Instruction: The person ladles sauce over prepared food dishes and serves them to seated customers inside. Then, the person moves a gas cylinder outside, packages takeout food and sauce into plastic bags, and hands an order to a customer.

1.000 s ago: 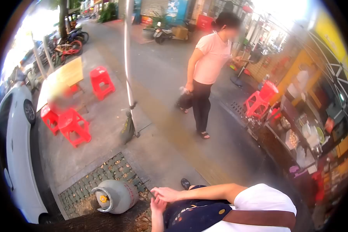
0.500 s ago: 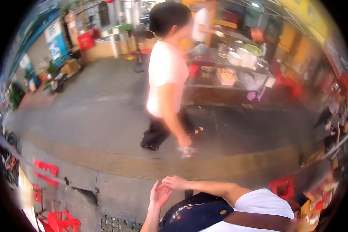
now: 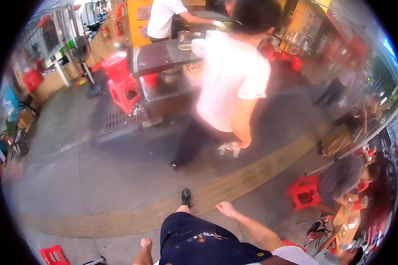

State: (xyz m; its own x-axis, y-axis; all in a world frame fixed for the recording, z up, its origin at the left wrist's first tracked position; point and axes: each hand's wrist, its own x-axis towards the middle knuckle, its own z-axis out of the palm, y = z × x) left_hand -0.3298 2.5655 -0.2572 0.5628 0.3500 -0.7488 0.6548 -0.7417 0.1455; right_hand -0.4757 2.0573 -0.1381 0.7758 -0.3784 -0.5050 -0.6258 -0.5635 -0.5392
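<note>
My right hand [image 3: 226, 209] hangs out in front of my body, its fingers curled in with nothing showing in them. At the lower left, my left hand [image 3: 146, 243] is low beside my apron, fingers folded and no object visible in it. I wear a dark navy apron [image 3: 199, 234] with a printed design and pale specks. My black shoe [image 3: 186, 197] is stretched forward onto the pavement. Neither hand touches anything.
A person in a white shirt [image 3: 230, 79], a clear glove in the lowered hand, walks ahead. Behind is a metal work counter [image 3: 163, 59] with pots and another worker. Red stools [image 3: 124, 88] stand to its left; a red stool [image 3: 304, 192] and seated diners are at right.
My hands, together before, are now apart at my sides. My view has swung right, and one of my feet has come into sight. The walking person now appears farther right.
</note>
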